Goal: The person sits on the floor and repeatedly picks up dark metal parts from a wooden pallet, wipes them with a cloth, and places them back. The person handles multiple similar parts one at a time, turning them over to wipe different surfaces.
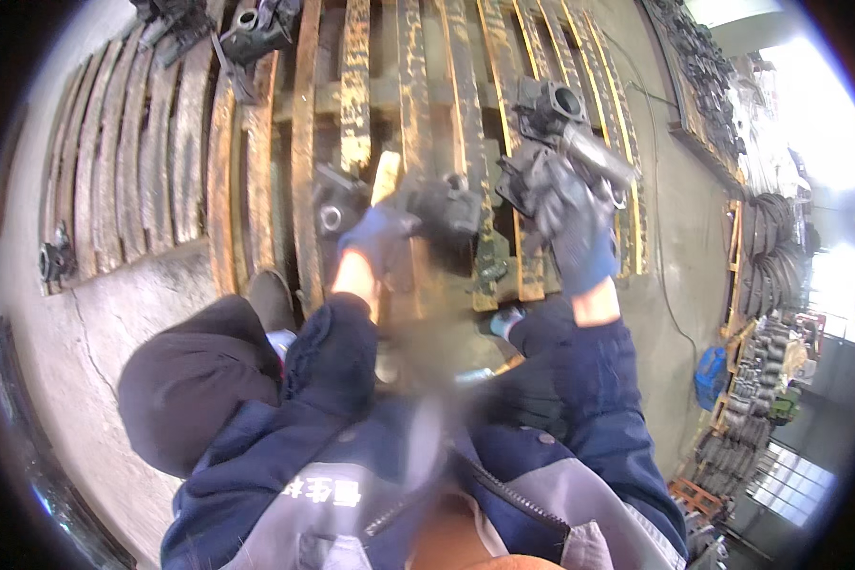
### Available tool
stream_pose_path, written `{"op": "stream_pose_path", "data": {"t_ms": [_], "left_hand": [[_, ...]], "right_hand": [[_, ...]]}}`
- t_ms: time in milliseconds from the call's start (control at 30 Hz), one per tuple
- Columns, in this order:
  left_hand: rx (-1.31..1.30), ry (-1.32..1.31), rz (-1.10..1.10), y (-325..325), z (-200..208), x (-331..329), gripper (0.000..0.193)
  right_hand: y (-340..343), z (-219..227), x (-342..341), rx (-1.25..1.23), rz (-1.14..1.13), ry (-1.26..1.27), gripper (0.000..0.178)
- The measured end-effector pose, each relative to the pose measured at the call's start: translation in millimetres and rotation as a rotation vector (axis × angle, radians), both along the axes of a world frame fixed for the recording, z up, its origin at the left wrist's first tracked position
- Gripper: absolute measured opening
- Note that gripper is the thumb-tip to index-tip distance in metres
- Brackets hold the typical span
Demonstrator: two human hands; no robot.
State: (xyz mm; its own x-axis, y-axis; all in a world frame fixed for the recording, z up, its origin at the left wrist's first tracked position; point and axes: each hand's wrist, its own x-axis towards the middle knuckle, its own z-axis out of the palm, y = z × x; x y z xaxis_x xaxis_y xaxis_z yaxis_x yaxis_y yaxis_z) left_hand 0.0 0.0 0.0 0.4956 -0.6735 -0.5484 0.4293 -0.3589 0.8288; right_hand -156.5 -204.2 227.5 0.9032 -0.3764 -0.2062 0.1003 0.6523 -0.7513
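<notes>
My left hand [375,236], in a dark blue glove, is closed round a wooden handle [387,177] whose pale end sticks up past the fingers. A dark metal block [444,211], smeared by motion, lies just right of that hand; whether it joins the handle I cannot tell. Left of the handle is a dark casting [335,204] with a round hole. Farther right, my gloved right hand [575,228] has its fingers bent over a dark metal casting [518,185]. Against these fingers lies a grey metal cylinder [596,155]. Beyond it sits another casting [548,107] with a round opening.
Slatted wooden pallets [304,142] lie under the parts, with gaps between slats. More castings [256,33] rest at the far left, and a small one [57,256] at the pallet's left edge. Stacked metal parts [755,361] and a blue bag-like object [710,377] stand right.
</notes>
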Motion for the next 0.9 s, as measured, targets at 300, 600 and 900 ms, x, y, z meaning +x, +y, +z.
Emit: {"op": "stream_pose_path", "data": {"t_ms": [300,600,900], "left_hand": [[-0.042,-0.28,0.107,-20,53,8,0.043],[-0.124,-0.329,0.628,-77,71,188,0.055],[0.188,-0.713,0.34,-62,-3,350,0.036]], "right_hand": [[18,43,-66,-0.478,-0.424,0.384,0.027],[10,49,-76,-0.503,-0.547,0.624,0.025],[-1,56,-60,-0.553,-0.48,0.692,0.016]]}}
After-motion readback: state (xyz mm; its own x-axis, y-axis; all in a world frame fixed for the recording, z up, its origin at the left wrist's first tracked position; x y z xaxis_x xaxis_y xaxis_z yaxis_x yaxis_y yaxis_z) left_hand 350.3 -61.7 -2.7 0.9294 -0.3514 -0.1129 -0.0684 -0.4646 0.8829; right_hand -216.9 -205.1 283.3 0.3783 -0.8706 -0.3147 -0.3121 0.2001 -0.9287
